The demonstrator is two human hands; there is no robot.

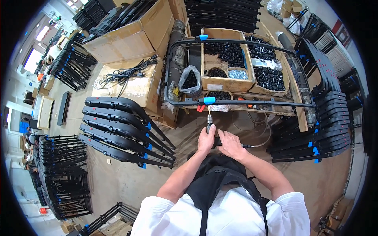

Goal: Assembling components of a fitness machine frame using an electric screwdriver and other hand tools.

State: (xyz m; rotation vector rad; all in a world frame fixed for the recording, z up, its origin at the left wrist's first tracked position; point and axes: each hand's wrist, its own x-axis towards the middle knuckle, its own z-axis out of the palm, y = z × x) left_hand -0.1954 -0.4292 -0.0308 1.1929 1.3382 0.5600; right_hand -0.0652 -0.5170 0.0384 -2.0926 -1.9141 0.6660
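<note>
A dark, metal-nosed power driver [209,121] is clasped in the grip of the left hand [206,140] and right hand [231,144], at the near rail of a black tubular frame [260,103]. It is probably rigid and fairly heavy, best held by its body. The white paper label [215,86] cannot be read.

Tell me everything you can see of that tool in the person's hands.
This dark, drill-like tool with a silvery metal nose points away from the person, toward the near bar of a black, rounded-corner frame; whether its thin bit touches is unclear. The left hand and right hand grip it, hiding most of its body. A pale, thin hose joins it beside the right hand. Whether it runs can't be told.
</note>
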